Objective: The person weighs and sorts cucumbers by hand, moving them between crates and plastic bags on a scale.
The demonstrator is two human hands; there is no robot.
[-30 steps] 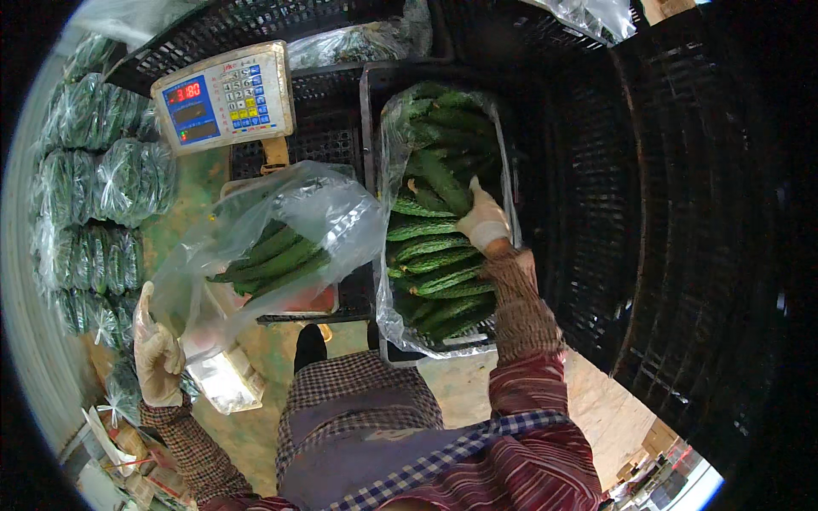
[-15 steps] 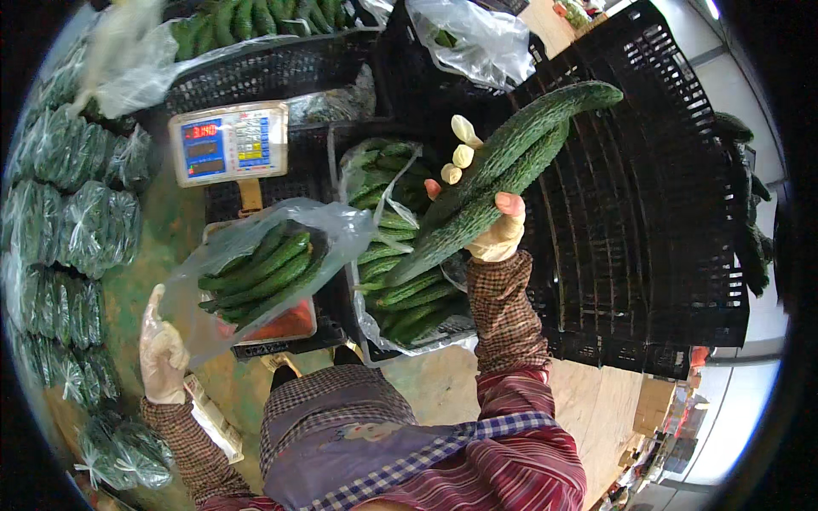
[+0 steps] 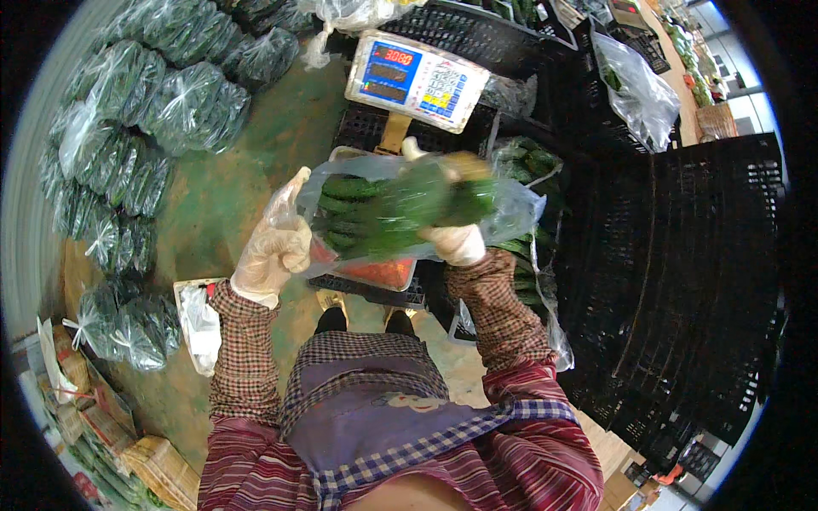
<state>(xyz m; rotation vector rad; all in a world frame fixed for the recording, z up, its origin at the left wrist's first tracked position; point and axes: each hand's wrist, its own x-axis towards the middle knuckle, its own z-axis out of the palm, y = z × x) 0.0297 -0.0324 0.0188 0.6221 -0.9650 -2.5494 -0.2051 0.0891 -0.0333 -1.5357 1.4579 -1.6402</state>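
Note:
A clear plastic bag holding several green cucumbers lies on the red pan of a scale. At the bag's left end, my gloved left hand curls its fingers around the bag's edge, its index finger pointing upward. My gloved right hand grips large cucumbers over the bag. Motion smears them, so I cannot tell whether they are inside it. The scale's display panel stands just beyond, lit with red digits.
Bagged cucumbers are stacked along the left. To the right of the scale stands a crate lined with plastic, with more cucumbers inside. A large black crate fills the right side. A white bundle of bags lies beside my left forearm.
My right hand has brought the large cucumbers left and down from beside the black crate to over the bag. The view has shifted, and the scale's reading differs.

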